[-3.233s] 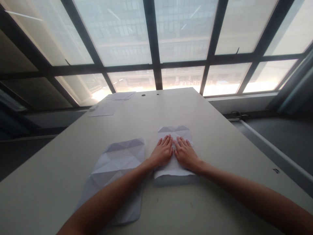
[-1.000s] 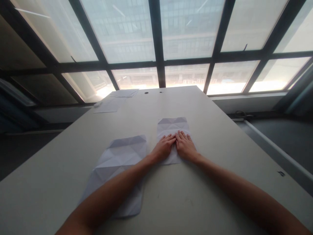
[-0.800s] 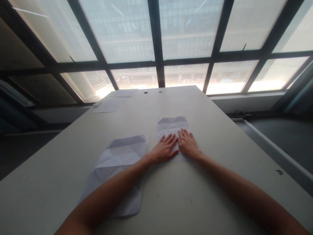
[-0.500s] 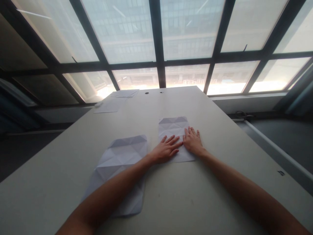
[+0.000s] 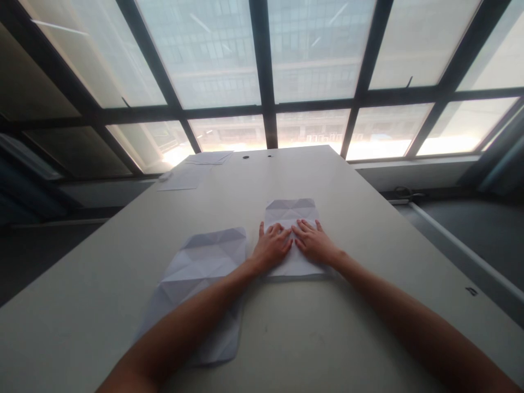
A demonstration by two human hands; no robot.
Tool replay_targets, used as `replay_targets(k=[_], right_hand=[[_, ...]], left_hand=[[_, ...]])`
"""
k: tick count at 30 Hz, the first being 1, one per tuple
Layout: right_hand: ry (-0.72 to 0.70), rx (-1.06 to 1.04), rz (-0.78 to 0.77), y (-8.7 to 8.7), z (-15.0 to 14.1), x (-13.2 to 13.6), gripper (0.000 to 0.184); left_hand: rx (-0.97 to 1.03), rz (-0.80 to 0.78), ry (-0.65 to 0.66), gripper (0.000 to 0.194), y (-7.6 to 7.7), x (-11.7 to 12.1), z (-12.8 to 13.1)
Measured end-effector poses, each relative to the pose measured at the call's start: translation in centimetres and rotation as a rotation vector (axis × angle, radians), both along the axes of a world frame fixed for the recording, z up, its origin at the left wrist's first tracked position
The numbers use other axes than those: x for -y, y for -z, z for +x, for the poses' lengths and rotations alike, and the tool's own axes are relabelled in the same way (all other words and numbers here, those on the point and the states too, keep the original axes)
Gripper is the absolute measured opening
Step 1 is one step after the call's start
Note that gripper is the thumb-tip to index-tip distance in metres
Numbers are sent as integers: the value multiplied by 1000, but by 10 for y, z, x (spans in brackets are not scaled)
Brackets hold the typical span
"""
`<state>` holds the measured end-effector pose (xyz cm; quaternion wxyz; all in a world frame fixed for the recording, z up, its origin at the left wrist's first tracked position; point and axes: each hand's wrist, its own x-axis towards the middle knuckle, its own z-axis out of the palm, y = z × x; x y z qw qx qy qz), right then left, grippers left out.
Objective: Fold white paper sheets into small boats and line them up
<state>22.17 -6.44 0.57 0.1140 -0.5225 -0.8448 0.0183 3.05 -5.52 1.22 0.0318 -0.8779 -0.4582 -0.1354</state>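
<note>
A creased sheet of white paper lies in front of me, its far corners angled and its surface marked with crossing fold lines. My left hand rests on its left part, fingers stretched forward with the thumb side toward the middle. On the right part, my right hand lies with spread fingers, tips close to those of the left. Both hands touch the paper from above and cover its middle. A larger creased paper lies to the left, partly hidden under my left forearm.
The white table stretches toward tall windows. At its far left lie several flat paper sheets. Two small dark holes are near the far edge, one a round hole. A small dark mark shows near the right edge.
My right hand has slid left toward the middle of the paper. My left hand has shifted slightly left, and the fingertips of both now meet near the centre.
</note>
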Motion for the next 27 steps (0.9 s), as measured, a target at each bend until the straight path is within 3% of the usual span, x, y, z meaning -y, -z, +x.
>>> replay_targets(k=[5, 8, 12, 15, 22, 27], right_hand=[[68, -22, 98, -8, -12, 7, 29], [99, -93, 96, -4, -13, 5, 28], [-5, -148, 40, 6, -9, 1, 48], [-8, -103, -23, 13, -8, -3, 57], [302, -46, -68, 18, 6, -20, 65], [334, -41, -59, 19, 19, -25, 62]], left_hand=[[40, -31, 25, 19, -3, -4, 1], [49, -56, 88, 24, 2, -4, -1], [-21, -97, 154, 54, 12, -4, -2], [-67, -143, 155, 63, 15, -5, -2], [-92, -158, 126, 61, 12, -5, -3], [-56, -114, 109, 59, 2, 1, -2]])
